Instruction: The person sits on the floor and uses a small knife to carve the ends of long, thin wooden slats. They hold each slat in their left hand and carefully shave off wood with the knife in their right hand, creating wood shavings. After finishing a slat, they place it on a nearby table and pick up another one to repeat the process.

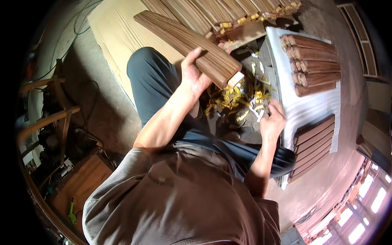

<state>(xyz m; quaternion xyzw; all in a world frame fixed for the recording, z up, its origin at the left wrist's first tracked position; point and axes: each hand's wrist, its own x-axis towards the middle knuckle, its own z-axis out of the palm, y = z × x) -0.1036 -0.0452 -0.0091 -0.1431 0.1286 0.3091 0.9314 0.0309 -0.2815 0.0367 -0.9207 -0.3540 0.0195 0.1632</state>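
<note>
My left hand grips a long brown wooden slat near its close end, thumb on the upper face. The slat slants from the upper left down toward the middle, and a short pale tenon sticks out of its near end. To the right of that end, my right hand is closed with its fingers pinched around something small and dark, which I cannot make out. Between and below the hands lies a heap of yellow and white peeled tape scraps on the floor, between my legs.
Slats with yellow-taped ends lie in a row beyond, by a cardboard sheet. On the right, white foam bears a stack of tenoned slats and a lower stack. Wooden frames and cables stand left.
</note>
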